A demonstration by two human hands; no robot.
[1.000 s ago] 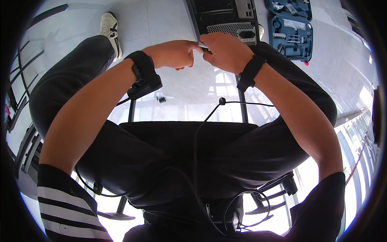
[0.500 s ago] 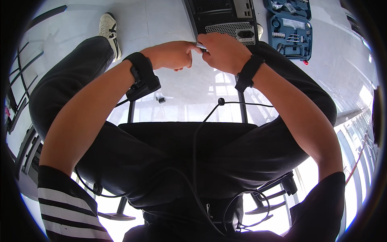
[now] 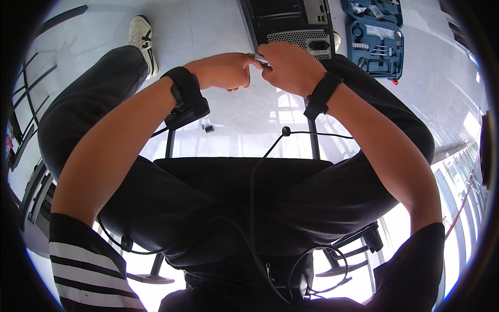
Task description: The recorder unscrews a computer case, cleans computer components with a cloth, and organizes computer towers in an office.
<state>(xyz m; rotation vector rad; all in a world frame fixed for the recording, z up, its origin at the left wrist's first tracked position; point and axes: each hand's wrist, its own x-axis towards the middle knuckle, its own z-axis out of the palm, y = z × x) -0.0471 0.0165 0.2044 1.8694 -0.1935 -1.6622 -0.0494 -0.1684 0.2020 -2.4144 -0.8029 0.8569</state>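
Note:
Both my hands meet in front of me, at the near end of a black computer case (image 3: pixel 254 23). My right hand (image 3: pixel 294 68) is closed around a small silver metal piece (image 3: pixel 262 59), most of it hidden by the fingers, so its kind cannot be made out. From the left, my left hand (image 3: pixel 222 72) reaches to the same piece, thumb and forefinger pinched at its end and the other fingers curled. Just behind my right hand shows the case's power supply (image 3: pixel 301 37), with a perforated grille and a socket.
An open blue tool case (image 3: pixel 374 49) with bits and small tools lies at the far right. On the pale floor sits a small black object (image 3: pixel 208 129). A black cable (image 3: pixel 318 133) runs over my lap. Dark metal bars (image 3: pixel 32 99) stand at the left.
Hardly anything differs. Both hands stay together on the silver piece, and the whole view has shifted very slightly.

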